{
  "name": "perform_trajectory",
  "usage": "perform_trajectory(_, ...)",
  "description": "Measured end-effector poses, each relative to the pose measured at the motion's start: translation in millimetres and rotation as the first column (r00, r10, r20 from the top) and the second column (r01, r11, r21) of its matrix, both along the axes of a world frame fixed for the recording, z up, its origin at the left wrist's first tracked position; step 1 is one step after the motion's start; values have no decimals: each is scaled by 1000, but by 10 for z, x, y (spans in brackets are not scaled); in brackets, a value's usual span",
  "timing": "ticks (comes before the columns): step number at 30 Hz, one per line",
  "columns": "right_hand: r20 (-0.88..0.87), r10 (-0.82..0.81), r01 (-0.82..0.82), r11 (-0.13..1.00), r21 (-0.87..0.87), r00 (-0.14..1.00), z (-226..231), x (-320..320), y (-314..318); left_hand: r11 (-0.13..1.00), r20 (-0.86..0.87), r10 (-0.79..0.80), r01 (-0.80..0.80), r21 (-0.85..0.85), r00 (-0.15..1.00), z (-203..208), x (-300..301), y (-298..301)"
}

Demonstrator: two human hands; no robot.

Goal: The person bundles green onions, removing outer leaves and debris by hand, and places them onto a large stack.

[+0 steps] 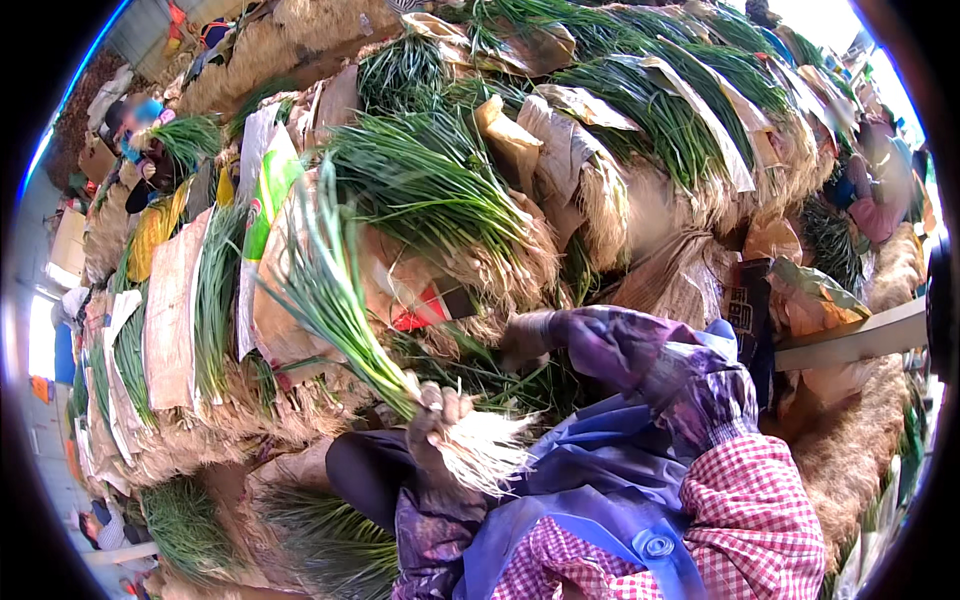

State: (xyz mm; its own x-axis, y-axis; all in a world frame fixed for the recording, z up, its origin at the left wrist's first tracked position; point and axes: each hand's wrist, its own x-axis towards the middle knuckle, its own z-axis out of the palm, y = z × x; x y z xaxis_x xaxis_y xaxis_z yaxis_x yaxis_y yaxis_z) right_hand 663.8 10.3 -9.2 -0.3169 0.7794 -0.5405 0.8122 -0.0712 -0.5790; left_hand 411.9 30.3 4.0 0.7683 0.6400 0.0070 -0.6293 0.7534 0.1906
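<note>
The head camera looks down at a person in a blue apron [590,470] and red-and-white checked sleeves [755,510], with purple patterned covers over the forearms.

The left hand [435,420], low in the middle of the picture, is closed tight around a bunch of long thin green onions with white roots [345,300]. The fingers wrap the bunch just above the roots. The white roots fan out to the right of the hand, over the apron. The green leaves stick up and to the left, away from the hand, and spread out like a brush.

The right hand [525,338] is higher up and to the right of the bunch. It reaches into loose green onions lying in front of the big heap. It is dark and partly hidden, so I cannot tell if its fingers are open or closed, or if they hold anything.

Behind both hands is a big heap of tied green onion bundles [440,190], with green tops and pale brown roots. Brown paper and cardboard sheets [170,310] lie between the bundles. A green and white plastic bag [268,190] lies on the heap at the left.

A pale wooden board [850,342] sticks in from the right edge. Another person [140,150] is at the far left, near more bundles.
</note>
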Motion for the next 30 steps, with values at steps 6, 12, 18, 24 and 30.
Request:
perform_trajectory(6, 338, -828, 470, 539, 699, 447, -188, 672, 530, 997, -181, -74, 76, 4, 981, -125, 413, 76)
perform_trajectory(12, -294, -651, 714, 617, 331, 699, 8, 332, 576, 992, -626, -12, 89, 92, 780, -404, 603, 126)
perform_trajectory(18, -545, -610, 725, 688, -3, 576, 80, -12, 281, 986, -681, -82, 160, 53, 728, -348, 701, 151)
perform_trajectory(24, -144, -656, 642, 629, 438, 741, 378, -458, 212, 988, -717, -43, 137, 73, 695, -231, 604, -13)
perform_trajectory(30, -600, -446, 704, -104, -702, -664, -558, -309, 286, 971, 2, -235, 235, -42, 972, 106, 470, -16)
